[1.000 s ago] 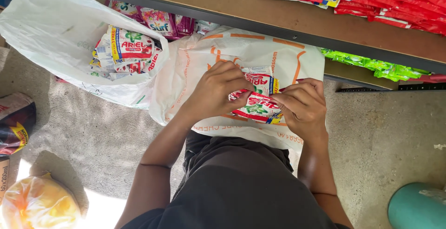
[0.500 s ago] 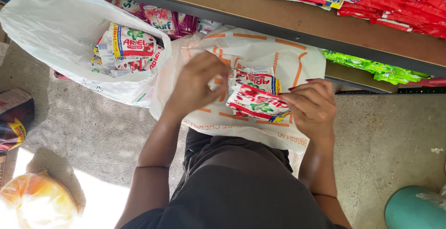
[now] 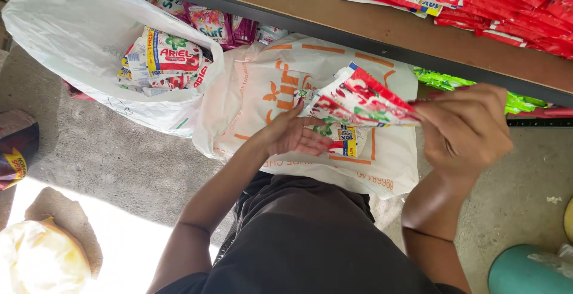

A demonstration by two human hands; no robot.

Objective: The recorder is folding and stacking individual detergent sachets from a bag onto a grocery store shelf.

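I'm pinching a strip of red sachets in my right hand, left hand fingers spread on more sachets over the white-and-orange bag, plenty left.

So my right hand now pulls the strip of sachets up and off to the right, away from the white sack, while my left hand drops underneath.

The person is wearing a dark grey, soft cloth garment; both forearms are showing bare, with no sleeves, rings or watch.
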